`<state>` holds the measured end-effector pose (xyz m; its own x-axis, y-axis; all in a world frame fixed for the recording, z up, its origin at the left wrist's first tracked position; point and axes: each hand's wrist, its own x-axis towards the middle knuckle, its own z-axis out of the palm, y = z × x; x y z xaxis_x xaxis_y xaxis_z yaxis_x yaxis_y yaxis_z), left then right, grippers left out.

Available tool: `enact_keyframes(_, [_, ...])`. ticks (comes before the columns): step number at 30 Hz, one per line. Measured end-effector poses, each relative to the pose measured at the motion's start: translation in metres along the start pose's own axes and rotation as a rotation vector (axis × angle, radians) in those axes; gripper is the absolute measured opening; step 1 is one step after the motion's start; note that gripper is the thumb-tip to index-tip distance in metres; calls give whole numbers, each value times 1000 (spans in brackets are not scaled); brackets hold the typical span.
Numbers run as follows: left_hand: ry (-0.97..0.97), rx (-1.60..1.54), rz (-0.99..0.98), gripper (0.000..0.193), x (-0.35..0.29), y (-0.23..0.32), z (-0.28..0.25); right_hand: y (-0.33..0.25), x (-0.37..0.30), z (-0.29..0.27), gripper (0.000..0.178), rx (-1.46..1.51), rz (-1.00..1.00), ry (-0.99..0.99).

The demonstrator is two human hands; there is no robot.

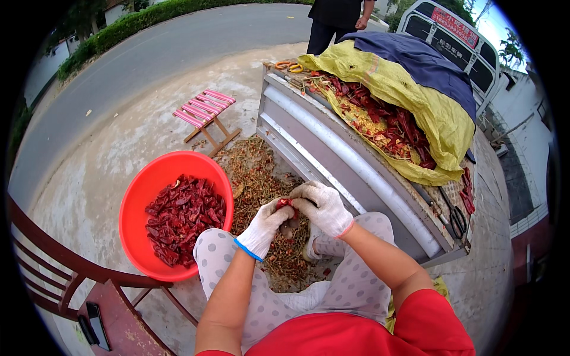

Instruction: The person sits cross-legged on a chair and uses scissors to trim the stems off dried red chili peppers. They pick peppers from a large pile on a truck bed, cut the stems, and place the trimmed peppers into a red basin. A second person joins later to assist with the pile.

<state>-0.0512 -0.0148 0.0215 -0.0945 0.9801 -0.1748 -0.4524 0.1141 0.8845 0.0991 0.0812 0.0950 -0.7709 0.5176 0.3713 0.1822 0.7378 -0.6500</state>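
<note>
Two gloved hands, left and right, pinching one red chili between them, long axis left-right

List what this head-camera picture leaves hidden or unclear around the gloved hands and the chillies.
- Red chilli: mostly covered by the left hand and right hand.
- Red basin: near rim hidden behind the knee.
- Chilli pile: partly under the yellow sack.
- Standing person: cut off by the top edge.
</note>
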Motion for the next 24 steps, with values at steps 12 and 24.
enact_keyframes(12, [-22,-34,-65,8,-7,3,10,1,-4,1,19,-74,93,-119])
enact_keyframes(24, [76,1,-92,11,-10,10,4,40,2,25,11,1338,957,206])
